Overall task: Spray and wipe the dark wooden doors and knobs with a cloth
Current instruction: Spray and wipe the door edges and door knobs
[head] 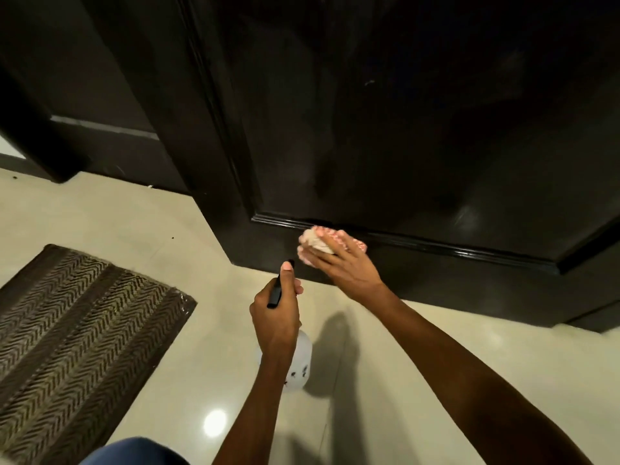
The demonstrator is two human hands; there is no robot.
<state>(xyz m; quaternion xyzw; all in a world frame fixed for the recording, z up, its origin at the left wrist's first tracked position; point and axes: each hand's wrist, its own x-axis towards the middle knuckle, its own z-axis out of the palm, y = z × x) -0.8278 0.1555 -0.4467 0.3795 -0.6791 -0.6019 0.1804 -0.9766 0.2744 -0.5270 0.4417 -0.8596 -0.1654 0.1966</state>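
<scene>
My right hand (339, 263) presses the cloth (317, 241), fingers spread, against the door (402, 146) moulding's lower edge. My left hand (276, 307) grips the spray bottle (297, 360) above open floor (134, 216) beside the mat (67, 323).

Bare, sleeveless forearms; blue garment (134, 453) at the bottom edge

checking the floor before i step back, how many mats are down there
1. The brown woven mat lies on the tile floor at lower left, left of the left hand. Others may lie outside the view.
</scene>
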